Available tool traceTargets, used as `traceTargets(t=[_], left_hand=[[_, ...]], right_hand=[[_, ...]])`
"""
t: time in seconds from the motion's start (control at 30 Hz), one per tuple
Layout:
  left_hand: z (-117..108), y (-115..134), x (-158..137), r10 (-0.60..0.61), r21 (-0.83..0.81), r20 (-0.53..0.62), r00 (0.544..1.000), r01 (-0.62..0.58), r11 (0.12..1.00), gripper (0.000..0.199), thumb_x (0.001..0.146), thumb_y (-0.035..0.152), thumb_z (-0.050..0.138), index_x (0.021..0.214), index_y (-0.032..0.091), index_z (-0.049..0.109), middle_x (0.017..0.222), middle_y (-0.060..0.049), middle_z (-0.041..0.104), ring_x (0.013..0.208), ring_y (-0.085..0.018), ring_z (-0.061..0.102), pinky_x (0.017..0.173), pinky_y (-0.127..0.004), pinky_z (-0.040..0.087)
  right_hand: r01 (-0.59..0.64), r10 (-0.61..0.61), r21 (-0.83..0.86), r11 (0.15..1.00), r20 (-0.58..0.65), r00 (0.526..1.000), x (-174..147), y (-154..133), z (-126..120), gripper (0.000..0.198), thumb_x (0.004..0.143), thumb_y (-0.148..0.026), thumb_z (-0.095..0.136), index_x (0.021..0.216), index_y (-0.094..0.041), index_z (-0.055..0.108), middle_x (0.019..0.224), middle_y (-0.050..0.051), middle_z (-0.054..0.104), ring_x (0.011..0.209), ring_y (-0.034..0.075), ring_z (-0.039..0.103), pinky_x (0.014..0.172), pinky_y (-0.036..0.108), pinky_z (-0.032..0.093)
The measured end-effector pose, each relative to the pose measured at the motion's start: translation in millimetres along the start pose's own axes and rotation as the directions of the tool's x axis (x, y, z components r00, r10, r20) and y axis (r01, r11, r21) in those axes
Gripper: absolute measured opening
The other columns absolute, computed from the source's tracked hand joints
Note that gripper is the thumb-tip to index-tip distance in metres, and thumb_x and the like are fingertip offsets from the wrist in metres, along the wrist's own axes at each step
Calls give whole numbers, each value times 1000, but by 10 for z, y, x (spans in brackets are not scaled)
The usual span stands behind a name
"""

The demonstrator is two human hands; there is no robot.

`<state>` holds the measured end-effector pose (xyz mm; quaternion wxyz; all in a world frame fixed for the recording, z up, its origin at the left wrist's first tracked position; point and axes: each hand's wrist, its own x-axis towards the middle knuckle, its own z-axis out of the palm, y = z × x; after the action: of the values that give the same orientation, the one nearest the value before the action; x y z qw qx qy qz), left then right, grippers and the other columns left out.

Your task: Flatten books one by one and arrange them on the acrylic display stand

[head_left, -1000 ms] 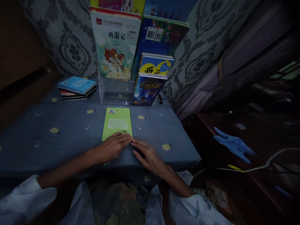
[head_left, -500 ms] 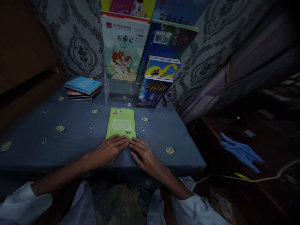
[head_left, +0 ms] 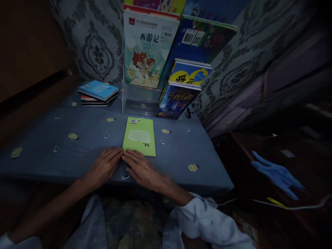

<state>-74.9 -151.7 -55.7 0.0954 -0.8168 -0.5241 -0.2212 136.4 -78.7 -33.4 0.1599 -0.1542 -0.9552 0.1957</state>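
A thin green book [head_left: 139, 137] lies flat on the blue tablecloth, its barcode corner at the far left. My left hand [head_left: 107, 163] rests flat on the cloth just off the book's near left corner, fingers stretched out. My right hand [head_left: 138, 166] is also stretched out, its fingertips at that same corner and along the near edge. The fingertips of both hands meet or nearly meet there. Neither hand is wrapped around anything.
Behind the green book stands a clear acrylic rack [head_left: 141, 103] with several upright books, among them a white-covered book [head_left: 147, 45] and a dark blue book [head_left: 178, 100]. A small book stack [head_left: 98, 91] lies at the left. Blue gloves [head_left: 278, 174] lie at the right.
Both hands have slid left along the book's near edge, from its middle and right to its near left corner. The whole view has shifted slightly; the book appears to stay in place.
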Motion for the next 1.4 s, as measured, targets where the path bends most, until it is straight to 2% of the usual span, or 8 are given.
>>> traceTargets(t=[0.1, 0.23, 0.43, 0.6, 0.83, 1.07, 1.23, 1.4], left_hand=[[-3, -19, -8, 4, 2, -22, 1000, -4, 1000, 36, 97, 9, 39, 125, 13, 62, 122, -14, 69, 111, -25, 64, 98, -42, 52], [7, -26, -15, 18, 17, -25, 1000, -17, 1000, 37, 97, 10, 41, 126, 12, 62, 125, -15, 67, 115, -26, 63, 99, -42, 51], [27, -29, -31, 39, 14, -7, 999, -39, 999, 39, 98, 11, 42, 131, 15, 61, 129, -13, 67, 120, -25, 62, 103, -42, 51], [60, -8, -22, 44, -38, 16, 999, -44, 998, 42, 98, 12, 42, 137, 17, 58, 131, -13, 66, 126, -25, 59, 104, -43, 52], [115, -68, 104, 19, -72, 7, 1000, -18, 997, 36, 103, 19, 38, 130, 14, 61, 130, -13, 66, 124, -24, 61, 104, -41, 54], [97, -204, 389, -22, -102, 65, 998, 28, 994, 38, 105, 27, 33, 126, 12, 62, 130, -13, 65, 120, -24, 63, 102, -40, 54], [101, -56, 395, -6, -33, 15, 1000, 7, 999, 34, 103, 19, 36, 122, 14, 64, 124, -14, 67, 117, -25, 63, 101, -42, 54], [97, 173, 228, 13, 38, -40, 999, -11, 999, 33, 99, 10, 38, 122, 10, 62, 120, -17, 68, 114, -26, 64, 97, -42, 55]], right_hand=[[9, -8, -33, 999, 27, 1000, 38, -4, 53, 44, 99, -17, 46, 140, -3, 51, 148, 21, 52, 145, 27, 40, 122, 45, 34], [-13, 13, -53, 999, -3, 1000, -103, 81, 69, 42, 99, -15, 45, 140, -5, 53, 147, 20, 53, 145, 26, 41, 121, 46, 36], [-84, 83, -5, 996, -104, 991, -494, 251, -63, 43, 99, -15, 47, 141, -17, 54, 146, 15, 56, 143, 23, 43, 119, 47, 38], [-107, 109, 20, 994, -141, 984, -624, 285, -166, 39, 100, -16, 47, 137, -17, 57, 142, 16, 59, 139, 24, 49, 116, 51, 42], [-70, 71, 13, 997, -188, 980, -545, 309, -195, 34, 100, -18, 48, 130, -17, 63, 129, 15, 68, 130, 25, 58, 110, 48, 50], [-72, 68, -14, 997, -162, 984, -492, 328, -233, 28, 100, -19, 50, 122, -15, 66, 122, 13, 71, 123, 25, 62, 106, 45, 53], [-55, 58, 26, 998, -150, 987, -321, 348, -323, 29, 101, -19, 47, 123, -15, 66, 123, 13, 71, 120, 23, 64, 106, 43, 53], [43, -42, 32, 999, -14, 999, 84, 308, -405, 36, 104, -24, 41, 134, -18, 60, 140, 11, 62, 135, 20, 53, 116, 42, 42]])
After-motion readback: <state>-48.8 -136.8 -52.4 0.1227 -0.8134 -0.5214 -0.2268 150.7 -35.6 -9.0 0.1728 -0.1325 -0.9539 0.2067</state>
